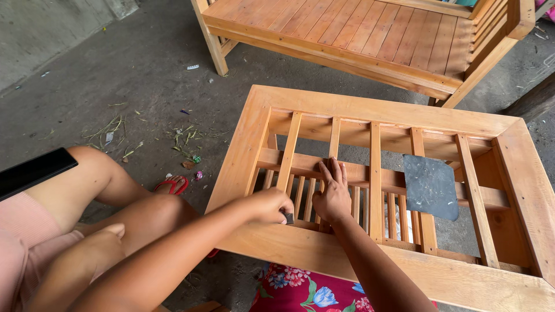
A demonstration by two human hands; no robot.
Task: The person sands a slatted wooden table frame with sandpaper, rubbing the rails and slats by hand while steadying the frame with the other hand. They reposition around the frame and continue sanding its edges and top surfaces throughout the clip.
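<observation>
Left hand (272,205) fisted on small dark sanding piece (289,218) against wooden table frame (370,112); right hand (332,193) open, flat on slat just beside.

The table frame (370,110) is bare, pale orange wood, smooth and matt, its grain showing along the rails and slats (376,173). A dark grey sheet (430,185) lying on the slats looks gritty and dull, like sandpaper. The bench (370,29) behind is the same unvarnished wood. The floor (133,69) is rough grey concrete. A flowered cloth (306,289) looks soft. The black slab (34,170) is glossy.
</observation>
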